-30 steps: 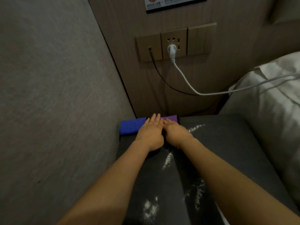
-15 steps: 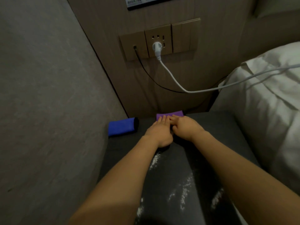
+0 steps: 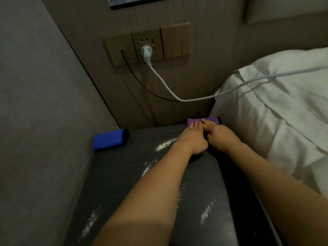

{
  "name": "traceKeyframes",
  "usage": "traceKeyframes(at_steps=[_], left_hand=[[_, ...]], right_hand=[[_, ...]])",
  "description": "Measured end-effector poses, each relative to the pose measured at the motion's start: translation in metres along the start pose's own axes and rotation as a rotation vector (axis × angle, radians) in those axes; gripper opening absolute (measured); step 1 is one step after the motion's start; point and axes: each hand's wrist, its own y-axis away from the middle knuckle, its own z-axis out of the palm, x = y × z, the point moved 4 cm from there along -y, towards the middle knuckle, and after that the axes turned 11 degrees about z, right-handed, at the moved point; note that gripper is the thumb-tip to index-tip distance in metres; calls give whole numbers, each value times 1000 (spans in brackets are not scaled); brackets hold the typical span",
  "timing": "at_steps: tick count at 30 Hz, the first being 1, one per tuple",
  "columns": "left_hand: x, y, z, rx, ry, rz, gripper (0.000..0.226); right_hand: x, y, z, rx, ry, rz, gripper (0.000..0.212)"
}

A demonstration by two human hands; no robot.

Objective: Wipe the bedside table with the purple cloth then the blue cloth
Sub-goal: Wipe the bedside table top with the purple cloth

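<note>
Purple cloth: folded, soft-looking, oblong; at the far right corner of the bedside table, close to the wall and just beside the bed.
Left hand: flat, palm down, fingers straight and together, tips resting on the purple cloth's near edge.
Right hand: palm down beside the left hand, touching it; fingers extended onto the purple cloth, grasping nothing that can be seen.
Blue cloth: folded into a thick rounded oblong, dark edge at its right end; at the far left corner of the table, against the grey wall, well apart from both hands.
Bedside table: dark, smooth, matt top with squared edges.
White powder: grainy streaks and patches scattered over the tabletop.
Socket panel: brushed, tan, rectangular, on the wood-grain wall.
White plug: round, its smooth cable sagging toward the bed.
Pillow: white, creased fabric, right of the table.
</note>
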Motion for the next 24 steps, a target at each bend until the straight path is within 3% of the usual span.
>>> traceKeyframes(at_steps=[15, 24], left_hand=[[25, 1, 18, 10, -50, 76, 73], [13, 18, 24, 13, -115, 16, 75]], right_hand=[[27, 21, -5, 80, 19, 76, 56], [-5, 34, 6, 33, 51, 105, 53]])
